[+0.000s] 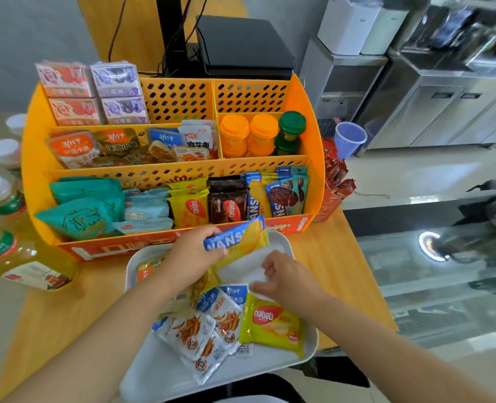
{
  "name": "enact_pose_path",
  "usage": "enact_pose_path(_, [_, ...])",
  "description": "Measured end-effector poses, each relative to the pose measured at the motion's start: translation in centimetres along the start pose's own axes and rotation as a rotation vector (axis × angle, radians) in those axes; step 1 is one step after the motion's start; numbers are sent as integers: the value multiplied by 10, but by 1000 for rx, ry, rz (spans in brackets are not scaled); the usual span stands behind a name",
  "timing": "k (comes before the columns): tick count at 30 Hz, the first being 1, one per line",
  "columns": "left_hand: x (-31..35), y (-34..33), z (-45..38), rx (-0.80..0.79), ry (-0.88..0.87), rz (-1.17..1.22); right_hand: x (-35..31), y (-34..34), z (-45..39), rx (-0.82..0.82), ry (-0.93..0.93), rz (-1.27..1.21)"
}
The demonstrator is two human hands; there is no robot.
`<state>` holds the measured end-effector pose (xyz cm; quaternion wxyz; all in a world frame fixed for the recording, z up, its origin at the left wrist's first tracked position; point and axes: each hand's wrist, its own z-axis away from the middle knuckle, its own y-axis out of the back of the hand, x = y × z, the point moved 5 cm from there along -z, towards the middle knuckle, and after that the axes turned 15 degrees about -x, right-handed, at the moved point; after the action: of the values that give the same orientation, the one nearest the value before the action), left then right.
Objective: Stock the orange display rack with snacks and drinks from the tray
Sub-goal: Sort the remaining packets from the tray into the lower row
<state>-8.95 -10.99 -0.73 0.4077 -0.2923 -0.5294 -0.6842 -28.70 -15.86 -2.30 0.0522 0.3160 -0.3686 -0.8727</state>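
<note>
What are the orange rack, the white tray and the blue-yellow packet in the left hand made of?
Orange display rack: looks like rigid moulded plastic, semi-matte, with punched oval holes in thin panels.
White tray: probably smooth plastic or melamine, with a rounded raised rim and a soft sheen.
Blue-yellow wafer packet, held in the left hand: glossy printed film that flexes and reflects light.

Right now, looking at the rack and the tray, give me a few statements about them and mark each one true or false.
1. The left hand holds a blue and yellow packet. True.
2. The right hand holds a bottle. False: it reaches into the tray, holding no bottle.
3. A yellow wafer pack lies in the tray. True.
4. The rack has three green-capped jars. False: two orange caps, one green.
</note>
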Motion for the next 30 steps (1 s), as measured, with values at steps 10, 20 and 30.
enact_pose_path(10, [-30,22,30,-93,105,-362,-26,-8,-27,122,15,-1229])
enact_pose_path(20, [-46,19,61,-41,-89,-674,-15,-17,-23,219,-127,-1049])
enact_pose_path(30, [-54,65,74,283,-44,-469,-58,-83,-11,-123,-311,-1389])
